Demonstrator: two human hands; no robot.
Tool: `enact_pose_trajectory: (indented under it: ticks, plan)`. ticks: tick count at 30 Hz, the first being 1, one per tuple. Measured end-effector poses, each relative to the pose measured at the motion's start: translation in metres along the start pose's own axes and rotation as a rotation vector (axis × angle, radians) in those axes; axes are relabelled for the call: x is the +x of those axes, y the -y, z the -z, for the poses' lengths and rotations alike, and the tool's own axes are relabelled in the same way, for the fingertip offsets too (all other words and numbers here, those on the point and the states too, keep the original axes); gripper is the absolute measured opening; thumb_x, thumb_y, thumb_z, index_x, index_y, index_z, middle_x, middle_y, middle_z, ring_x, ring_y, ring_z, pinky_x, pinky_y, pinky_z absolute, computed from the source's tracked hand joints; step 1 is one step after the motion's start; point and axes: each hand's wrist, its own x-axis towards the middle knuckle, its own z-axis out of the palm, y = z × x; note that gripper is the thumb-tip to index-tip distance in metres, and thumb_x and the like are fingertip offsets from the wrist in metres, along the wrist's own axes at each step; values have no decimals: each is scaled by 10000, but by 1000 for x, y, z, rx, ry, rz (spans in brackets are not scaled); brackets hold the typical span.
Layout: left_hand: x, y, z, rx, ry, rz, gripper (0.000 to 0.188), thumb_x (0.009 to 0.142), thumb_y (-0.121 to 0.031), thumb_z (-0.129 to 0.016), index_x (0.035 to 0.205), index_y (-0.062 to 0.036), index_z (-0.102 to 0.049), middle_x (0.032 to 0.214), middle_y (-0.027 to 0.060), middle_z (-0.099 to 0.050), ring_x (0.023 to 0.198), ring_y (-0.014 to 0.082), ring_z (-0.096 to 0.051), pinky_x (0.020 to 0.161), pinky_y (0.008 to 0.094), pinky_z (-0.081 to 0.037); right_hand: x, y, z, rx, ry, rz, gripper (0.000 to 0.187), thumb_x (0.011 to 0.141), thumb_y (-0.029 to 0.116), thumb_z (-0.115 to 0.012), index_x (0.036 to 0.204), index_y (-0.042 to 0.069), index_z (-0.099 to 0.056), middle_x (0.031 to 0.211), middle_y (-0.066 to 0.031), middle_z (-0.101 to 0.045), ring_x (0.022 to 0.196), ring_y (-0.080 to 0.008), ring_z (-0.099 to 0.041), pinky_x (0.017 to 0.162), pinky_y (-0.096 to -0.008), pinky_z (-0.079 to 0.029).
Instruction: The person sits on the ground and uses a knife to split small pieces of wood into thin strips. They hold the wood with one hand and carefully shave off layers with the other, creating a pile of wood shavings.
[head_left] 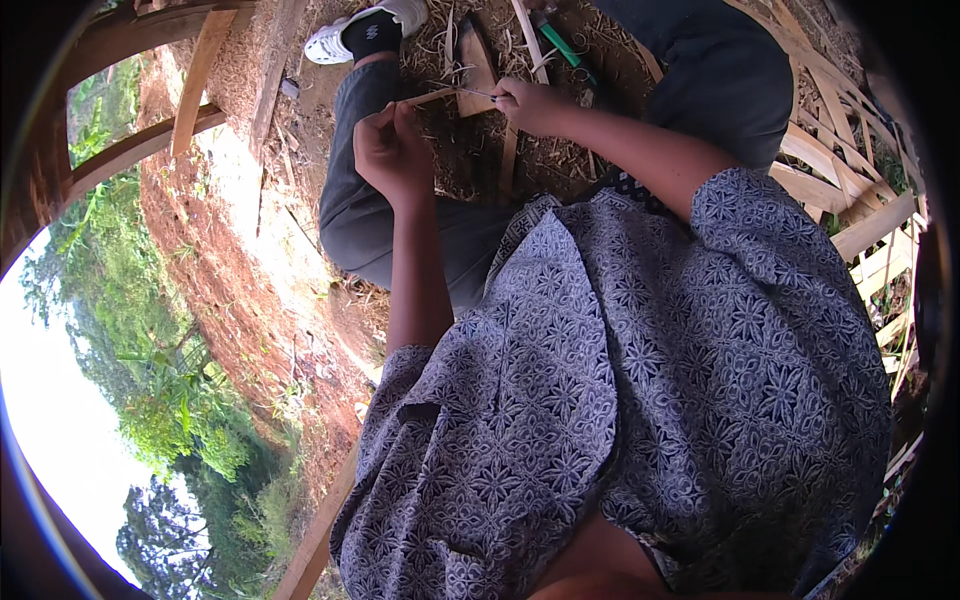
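My left hand (390, 150) is closed, thumb and fingers pinching the end of a thin pale wood strip (432, 97). The strip points right, toward my other hand. My right hand (530, 107) is closed around a small knife (478, 94); its slim blade reaches left and meets or crosses the strip's far end, though I cannot tell which. Fingers hide the knife's handle. Just beyond the blade, a flat wooden piece (477, 70) lies on the ground between my legs.
Curled shavings (435, 45) cover the brown ground. A green-handled tool (560, 45) lies beyond my right hand. Wooden slats (850, 180) are piled at the right. At the left stand curved wooden beams (200, 80), with a reddish dirt slope (220, 270) and greenery outside. My trousered legs frame the work area.
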Motion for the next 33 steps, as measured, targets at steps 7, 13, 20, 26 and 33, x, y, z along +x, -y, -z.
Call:
enact_pose_trajectory:
  ticks: [7,13,20,26,33]
  plan:
    - [-1,13,4,-247,30,122,107,930,-21,-751,894,19,-659,903,102,-709,784,115,-668,727,260,-549,-17,22,33,98,163,-187,328,1013,266,-592,1259,51,-621,972,-106,-725,876,-190,-711,773,-362,-552]
    - [-1,10,-4,-158,23,53,126,927,-42,-752,871,11,-651,852,96,-674,735,149,-659,674,284,-543,-35,51,12,42,-152,300,339,1030,278,-584,1303,79,-618,939,-133,-731,857,-296,-727,760,-420,-551]
    - [-6,6,6,-70,57,-20,63,972,-7,-700,963,21,-644,871,75,-701,788,96,-675,744,260,-561,-12,-32,-10,-152,-96,86,325,1032,313,-566,1297,132,-615,991,-143,-746,902,-331,-734,812,-464,-555]
    - [-12,11,8,-71,57,1,72,962,-5,-713,959,28,-649,872,63,-683,789,87,-662,741,247,-550,3,-17,-1,-99,47,-55,311,1022,300,-575,1258,105,-636,1052,-134,-743,952,-296,-727,846,-431,-547]
    - [-10,-1,2,-128,47,30,91,945,-16,-740,932,18,-657,888,55,-686,798,84,-648,728,254,-542,-17,-35,-1,-91,-10,64,368,1033,321,-577,1330,105,-585,1143,-156,-731,1055,-327,-707,884,-424,-536]
